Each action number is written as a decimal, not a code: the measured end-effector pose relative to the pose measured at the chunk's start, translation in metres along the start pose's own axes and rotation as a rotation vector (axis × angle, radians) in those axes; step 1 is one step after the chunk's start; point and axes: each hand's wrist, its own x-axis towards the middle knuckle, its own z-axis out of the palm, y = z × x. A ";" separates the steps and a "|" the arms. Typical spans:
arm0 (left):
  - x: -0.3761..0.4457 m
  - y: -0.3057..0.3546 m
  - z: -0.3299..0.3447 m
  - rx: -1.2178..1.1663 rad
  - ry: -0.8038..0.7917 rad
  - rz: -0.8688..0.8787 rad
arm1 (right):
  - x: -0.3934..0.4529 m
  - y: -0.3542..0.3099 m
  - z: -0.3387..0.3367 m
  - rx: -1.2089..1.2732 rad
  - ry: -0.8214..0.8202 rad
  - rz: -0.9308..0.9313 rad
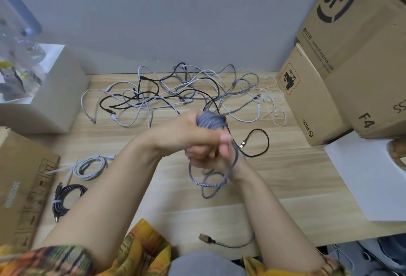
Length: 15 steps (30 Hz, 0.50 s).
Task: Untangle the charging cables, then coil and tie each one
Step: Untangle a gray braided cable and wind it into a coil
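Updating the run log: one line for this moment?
left hand grips grey cable coil | right hand holds its tail | two coils done

A pile of cables (175, 91) lies at the back of the table (285, 179), by the wall. Two tied coils (90, 167) sit on the left. Boxes (342, 60) stand on the right.

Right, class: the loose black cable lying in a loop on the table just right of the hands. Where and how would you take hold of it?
Pinch the black cable at its plug end, coming down from above. That end lies free on the bare table, clear of the tangle of cables, so it should lift without snagging.
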 end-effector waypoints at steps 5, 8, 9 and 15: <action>0.013 -0.008 -0.011 -0.010 0.609 0.026 | -0.011 0.010 0.004 0.073 -0.188 -0.003; 0.012 -0.034 -0.031 0.010 0.868 -0.059 | -0.019 0.013 -0.003 0.165 -0.187 -0.097; 0.009 -0.044 -0.038 0.015 0.920 -0.090 | -0.021 0.014 -0.007 0.218 -0.165 -0.107; -0.009 -0.079 -0.043 0.020 0.832 -0.275 | -0.026 -0.001 -0.031 0.417 0.150 -0.243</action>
